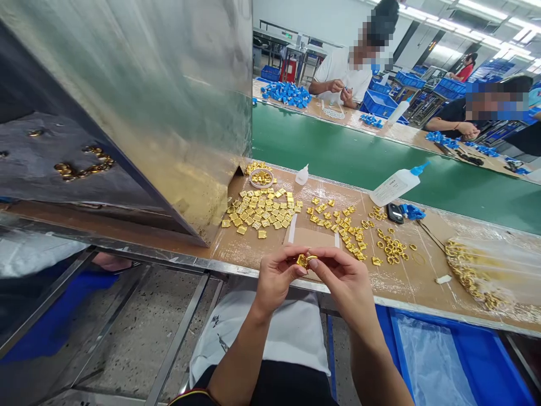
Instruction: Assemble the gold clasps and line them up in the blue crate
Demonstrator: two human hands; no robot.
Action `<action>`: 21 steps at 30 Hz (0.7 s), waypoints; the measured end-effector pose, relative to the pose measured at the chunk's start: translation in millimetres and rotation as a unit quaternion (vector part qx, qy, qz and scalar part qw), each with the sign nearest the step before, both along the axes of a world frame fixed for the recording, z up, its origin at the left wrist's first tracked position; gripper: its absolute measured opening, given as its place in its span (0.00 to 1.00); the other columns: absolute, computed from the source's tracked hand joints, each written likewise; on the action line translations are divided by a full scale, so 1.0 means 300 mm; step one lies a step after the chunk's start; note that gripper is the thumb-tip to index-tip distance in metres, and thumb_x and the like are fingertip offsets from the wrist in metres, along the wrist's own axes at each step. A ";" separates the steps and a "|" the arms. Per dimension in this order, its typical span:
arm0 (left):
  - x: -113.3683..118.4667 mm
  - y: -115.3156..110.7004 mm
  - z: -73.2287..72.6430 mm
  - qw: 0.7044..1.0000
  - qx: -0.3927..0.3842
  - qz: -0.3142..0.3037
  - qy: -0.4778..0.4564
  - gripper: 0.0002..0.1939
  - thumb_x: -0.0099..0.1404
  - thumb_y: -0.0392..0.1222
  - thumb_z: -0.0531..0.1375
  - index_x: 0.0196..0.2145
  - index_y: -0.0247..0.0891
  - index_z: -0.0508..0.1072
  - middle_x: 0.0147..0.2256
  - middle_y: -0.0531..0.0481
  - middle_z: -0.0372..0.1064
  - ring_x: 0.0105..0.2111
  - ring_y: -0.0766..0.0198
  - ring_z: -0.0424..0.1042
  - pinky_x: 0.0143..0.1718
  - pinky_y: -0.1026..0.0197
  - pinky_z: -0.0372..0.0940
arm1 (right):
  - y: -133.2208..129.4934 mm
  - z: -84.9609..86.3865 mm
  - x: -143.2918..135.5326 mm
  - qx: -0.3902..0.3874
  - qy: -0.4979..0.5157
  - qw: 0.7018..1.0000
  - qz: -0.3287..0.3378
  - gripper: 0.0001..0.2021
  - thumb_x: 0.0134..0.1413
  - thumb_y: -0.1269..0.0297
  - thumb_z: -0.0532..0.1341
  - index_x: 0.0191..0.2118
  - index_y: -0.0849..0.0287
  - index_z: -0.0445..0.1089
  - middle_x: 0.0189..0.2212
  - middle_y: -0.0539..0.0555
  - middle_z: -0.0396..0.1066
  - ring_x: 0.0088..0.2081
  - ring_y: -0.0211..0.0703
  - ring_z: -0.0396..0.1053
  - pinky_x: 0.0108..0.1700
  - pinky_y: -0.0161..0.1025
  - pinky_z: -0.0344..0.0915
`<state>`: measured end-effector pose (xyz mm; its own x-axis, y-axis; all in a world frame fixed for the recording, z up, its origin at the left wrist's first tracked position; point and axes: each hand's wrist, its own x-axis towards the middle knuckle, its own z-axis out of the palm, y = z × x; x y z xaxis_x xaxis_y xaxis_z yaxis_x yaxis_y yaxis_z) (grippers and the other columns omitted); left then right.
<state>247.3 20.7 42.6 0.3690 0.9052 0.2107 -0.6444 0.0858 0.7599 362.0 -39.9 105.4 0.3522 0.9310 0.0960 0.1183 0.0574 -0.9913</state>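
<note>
The left hand (273, 279) pinches one gold square piece (301, 261) and the right hand (349, 276) one gold ring (311, 257), side by side over the near edge of the worktop (418, 285); whether they touch is unclear. Beyond are two bottles, one small (301, 176) and one large (394, 189), one round dish (262, 186), one black device (394, 213) and one plastic bag (502, 270), among loose gold squares (262, 234) too many to count.

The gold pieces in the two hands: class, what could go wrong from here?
The small gold pieces could slip from the pinching left hand and right hand.
Near the front edge of the bench, a dropped piece might fall off.
Loose rings lie beside another gold part, so mix-ups are possible.
</note>
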 end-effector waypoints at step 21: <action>0.000 -0.013 0.010 0.999 -0.007 0.007 0.047 0.19 0.55 0.55 0.73 0.39 0.41 0.85 0.30 0.49 0.72 0.28 0.68 0.68 0.29 0.66 0.65 | -0.005 0.028 -0.008 0.009 -0.171 0.985 -0.013 0.05 0.57 0.63 0.67 0.31 0.56 0.77 0.26 0.50 0.78 0.27 0.39 0.75 0.31 0.33 0.72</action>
<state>247.1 16.9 45.7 0.3739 0.9130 0.1635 -0.5718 0.0881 0.8157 359.7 -41.4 113.9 0.3209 0.9188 0.2300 0.4465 0.0674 -0.8922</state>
